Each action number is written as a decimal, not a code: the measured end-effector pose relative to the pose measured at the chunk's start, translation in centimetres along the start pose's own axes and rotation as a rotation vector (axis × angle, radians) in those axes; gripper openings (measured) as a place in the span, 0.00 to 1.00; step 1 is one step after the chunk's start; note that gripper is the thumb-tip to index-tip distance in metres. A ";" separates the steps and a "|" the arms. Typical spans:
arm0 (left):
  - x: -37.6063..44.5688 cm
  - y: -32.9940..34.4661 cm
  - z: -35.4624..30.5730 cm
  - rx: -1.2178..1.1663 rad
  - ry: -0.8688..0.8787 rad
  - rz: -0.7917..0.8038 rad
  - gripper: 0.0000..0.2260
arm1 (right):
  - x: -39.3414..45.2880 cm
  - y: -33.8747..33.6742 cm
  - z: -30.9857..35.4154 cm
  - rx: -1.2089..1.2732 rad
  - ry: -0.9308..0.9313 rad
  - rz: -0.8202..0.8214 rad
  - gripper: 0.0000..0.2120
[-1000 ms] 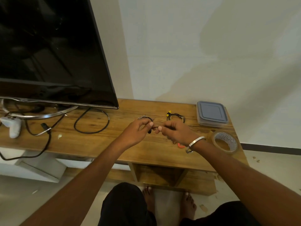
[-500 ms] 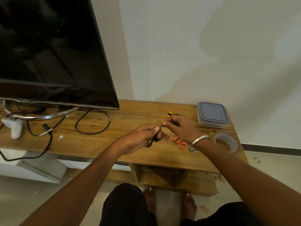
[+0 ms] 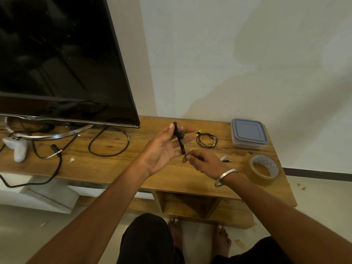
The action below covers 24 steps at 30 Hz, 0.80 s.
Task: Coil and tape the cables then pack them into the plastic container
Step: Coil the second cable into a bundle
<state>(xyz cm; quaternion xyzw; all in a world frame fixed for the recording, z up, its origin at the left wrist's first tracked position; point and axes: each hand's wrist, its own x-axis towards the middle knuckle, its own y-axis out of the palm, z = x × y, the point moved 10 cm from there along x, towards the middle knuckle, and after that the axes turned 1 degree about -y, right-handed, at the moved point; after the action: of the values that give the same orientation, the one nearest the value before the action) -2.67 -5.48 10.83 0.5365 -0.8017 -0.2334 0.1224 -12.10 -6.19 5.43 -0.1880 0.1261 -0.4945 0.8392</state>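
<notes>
Black cable (image 3: 179, 139) now raised, upright

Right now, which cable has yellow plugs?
The small coiled cable lying on the table beside the plastic container; the other cables are all black.

Wooden tabletop (image 3: 106, 168) carried large flat black television (image 3: 57, 60) at left. Grey-lidded clear plastic container (image 3: 248, 133) sat at far right; brown tape roll (image 3: 263, 169) lay nearer than it. Small coiled black cable with yellow plug (image 3: 206, 139) lay left of container. White game controller (image 3: 17, 149) sat at far left, below television.
</notes>
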 end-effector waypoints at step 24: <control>-0.5 -4.9 3.3 1.152 -0.055 -0.037 0.14 | 0.7 -2.4 2.2 -0.064 -0.057 -0.016 0.07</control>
<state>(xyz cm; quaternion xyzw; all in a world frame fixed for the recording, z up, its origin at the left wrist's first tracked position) 0.04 -5.73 5.51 0.5243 -0.7927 0.2251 -0.2146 -12.79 -7.45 8.48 -0.2298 0.1166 -0.4912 0.8321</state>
